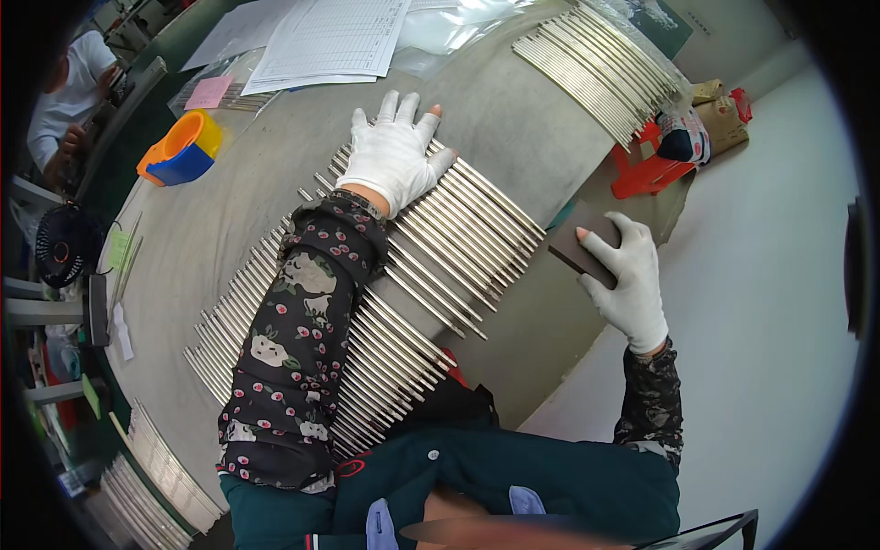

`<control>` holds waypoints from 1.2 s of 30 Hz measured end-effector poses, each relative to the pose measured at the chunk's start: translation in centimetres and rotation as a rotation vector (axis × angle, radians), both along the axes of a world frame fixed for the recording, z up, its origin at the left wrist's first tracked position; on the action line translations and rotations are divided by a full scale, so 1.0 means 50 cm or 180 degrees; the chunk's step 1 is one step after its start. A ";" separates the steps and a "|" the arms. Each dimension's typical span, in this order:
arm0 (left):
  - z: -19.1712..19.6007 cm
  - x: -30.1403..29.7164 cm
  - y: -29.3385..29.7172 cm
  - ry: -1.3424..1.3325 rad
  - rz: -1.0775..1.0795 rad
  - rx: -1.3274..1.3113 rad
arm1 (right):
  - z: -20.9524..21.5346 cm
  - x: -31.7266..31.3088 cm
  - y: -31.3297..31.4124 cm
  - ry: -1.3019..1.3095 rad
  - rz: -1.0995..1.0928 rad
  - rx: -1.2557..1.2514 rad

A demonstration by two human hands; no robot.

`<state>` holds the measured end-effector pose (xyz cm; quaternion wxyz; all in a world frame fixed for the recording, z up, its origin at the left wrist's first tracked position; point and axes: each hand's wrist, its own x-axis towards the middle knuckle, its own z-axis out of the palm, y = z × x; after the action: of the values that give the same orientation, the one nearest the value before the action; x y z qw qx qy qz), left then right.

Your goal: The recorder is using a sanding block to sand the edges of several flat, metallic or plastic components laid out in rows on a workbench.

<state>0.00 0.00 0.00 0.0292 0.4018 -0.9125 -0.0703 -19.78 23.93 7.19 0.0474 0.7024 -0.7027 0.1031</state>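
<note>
Many thin silvery metal rods (472,225) lie side by side in a broad row on the grey table, some of their ends jutting past its near edge. My left hand (390,154), in a white glove with bare fingertips, lies with fingers spread on the far end of this row. The left forearm, in a dark flowered sleeve, crosses above the rods. To the right, beyond the rod ends, my gloved right hand (632,284) grips a dark brown flat block (591,240) between thumb and fingers. The block is close to the rod ends but seems apart from them.
Another rod bundle (596,69) lies at the far right of the table. Printed sheets (325,41), a blue-and-orange tape dispenser (183,147) and a pink note (209,92) are at the far left. A red stool (646,170) holds bags. Another person (78,101) sits across the left side.
</note>
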 end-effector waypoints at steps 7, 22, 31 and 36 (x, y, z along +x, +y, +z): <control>0.020 0.041 -0.060 -0.0219 0.0005 -0.0354 | -0.069 0.081 -0.082 -0.0393 -0.0101 -0.0904; 0.016 0.043 -0.062 -0.0127 0.0027 -0.0495 | -0.076 0.075 0.023 0.0043 -0.0520 -0.0173; 0.033 0.068 -0.044 -0.0286 0.0027 -0.0326 | -0.073 0.175 0.006 -0.0431 -0.0073 -0.0371; 0.053 0.165 -0.027 0.0153 -0.0472 -0.0367 | -0.078 0.160 0.023 -0.0636 -0.0082 -0.0518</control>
<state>8.27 -1.36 2.65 0.0689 0.3290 -0.9414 -0.0293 -11.80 25.09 3.29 0.0353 0.6733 -0.7022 0.2287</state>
